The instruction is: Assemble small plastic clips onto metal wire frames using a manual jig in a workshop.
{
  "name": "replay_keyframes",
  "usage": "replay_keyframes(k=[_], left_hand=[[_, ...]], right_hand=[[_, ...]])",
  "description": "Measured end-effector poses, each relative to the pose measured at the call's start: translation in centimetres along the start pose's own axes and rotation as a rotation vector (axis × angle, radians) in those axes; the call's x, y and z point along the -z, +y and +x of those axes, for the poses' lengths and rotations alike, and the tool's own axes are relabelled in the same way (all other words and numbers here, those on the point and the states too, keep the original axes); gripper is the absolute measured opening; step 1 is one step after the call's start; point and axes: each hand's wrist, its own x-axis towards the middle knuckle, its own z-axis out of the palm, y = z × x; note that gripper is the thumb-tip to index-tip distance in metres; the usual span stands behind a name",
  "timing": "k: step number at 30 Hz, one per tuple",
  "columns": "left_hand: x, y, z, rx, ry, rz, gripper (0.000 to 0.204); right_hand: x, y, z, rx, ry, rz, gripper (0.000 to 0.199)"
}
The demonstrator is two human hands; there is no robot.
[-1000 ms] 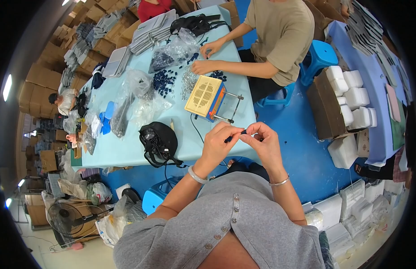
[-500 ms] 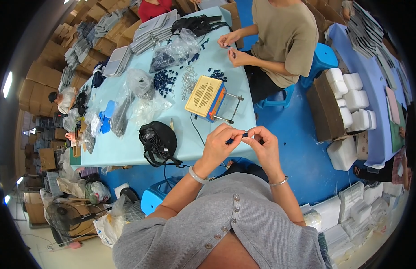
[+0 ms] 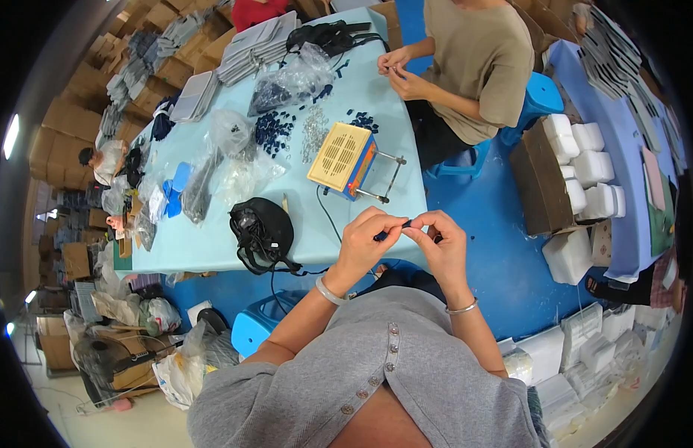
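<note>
My left hand [image 3: 363, 237] and my right hand [image 3: 444, 243] meet just past the near table edge. Fingertips of both pinch a small dark blue piece [image 3: 407, 224] between them. More dark blue shows under my left fingers; what it is exactly, I cannot make out. Beyond my hands, on the light blue table cover [image 3: 200, 252], stands a box-shaped machine [image 3: 340, 158] with a cream slotted top and metal rods on its right. Loose dark blue pieces [image 3: 274, 133] lie behind it, beside a pile of small clear or silvery pieces [image 3: 314, 131].
A black bag [image 3: 263, 235] rests near the table's front edge, with plastic bags [image 3: 230, 131] farther back. Across the table's right corner, a person in a tan shirt [image 3: 477, 60] works on something small. White blocks [image 3: 591, 164] and a cardboard box [image 3: 539, 183] stand at right.
My hands keep their pinch on the dark blue piece and have barely moved. The other person's hands have come closer together and shifted slightly right.
</note>
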Motion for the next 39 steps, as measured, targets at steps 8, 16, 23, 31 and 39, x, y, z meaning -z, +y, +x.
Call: replay_keyframes(k=[8,16,23,31,39], left_hand=[[0.1,-1.7,-1.6,0.087,-0.055,-0.094,0.016],[3.2,-11.8,-7.0,1.05,0.112,-1.155,0.04],[5.6,-22.1,-10.8,1.225,0.695,-1.585,0.042],[5.5,-25.5,-10.2,1.2,0.675,-1.456,0.038],[4.4,-27.6,-8.9,0.563,0.26,0.251,0.013]], right_hand=[[-0.1,1.8,-0.5,-0.154,-0.143,0.021,0.01],[-0.4,2.8,-1.4,-0.565,-0.234,0.457,0.008],[-2.3,4.0,-2.4,-0.706,-0.273,0.589,0.009],[-4.4,5.3,-3.0,-0.839,-0.259,0.677,0.009],[-7.5,5.4,-2.4,-0.918,-0.261,0.841,0.005]])
